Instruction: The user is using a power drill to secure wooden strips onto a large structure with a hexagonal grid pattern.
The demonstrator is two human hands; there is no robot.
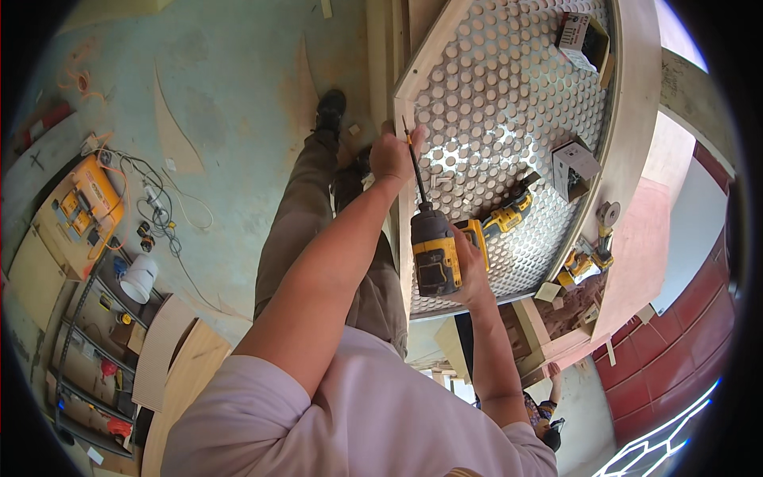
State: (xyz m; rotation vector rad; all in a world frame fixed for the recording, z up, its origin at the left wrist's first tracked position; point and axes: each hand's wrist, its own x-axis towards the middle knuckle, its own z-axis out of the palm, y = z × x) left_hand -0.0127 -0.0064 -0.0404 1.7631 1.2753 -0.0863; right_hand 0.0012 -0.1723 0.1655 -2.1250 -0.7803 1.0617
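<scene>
I see right hand (470, 266) gripping drill (435, 253), left hand (395, 153) pinching near bit (415, 167) tip at frame (407, 119) edge; bit could slip, nick fingers.

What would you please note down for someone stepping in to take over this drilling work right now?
Right hand: gripping the yellow-and-black cordless drill, its long dark bit pointing up along the pale wooden frame edge.
Left hand: fist closed at the bit's tip against that edge; whether it holds a screw cannot be seen.
Nearby: a second yellow drill and small cardboard boxes lie on the perforated white panel.
Done: drill lined up at the frame.
Left: driving at this spot appears unfinished.
</scene>
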